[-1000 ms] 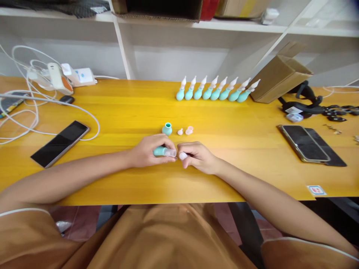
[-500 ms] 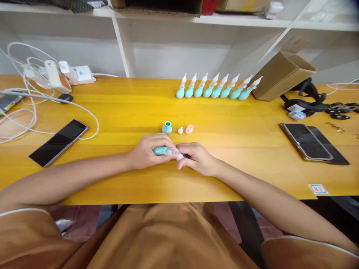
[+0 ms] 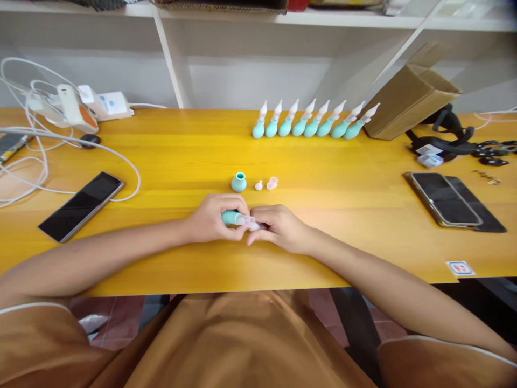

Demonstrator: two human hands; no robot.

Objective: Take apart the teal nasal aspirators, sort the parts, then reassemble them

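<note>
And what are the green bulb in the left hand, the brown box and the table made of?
Green bulb: maybe rubber or soft plastic; it looks smooth with a soft sheen.
Brown box: likely cardboard, dull, with folded flaps.
Table: perhaps wood or wood-look board, glossy, with grain streaks.

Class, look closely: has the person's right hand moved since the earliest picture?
Yes. Judged against the open teal bulb standing on the table, the right hand has shifted slightly left, toward the left hand.
</note>
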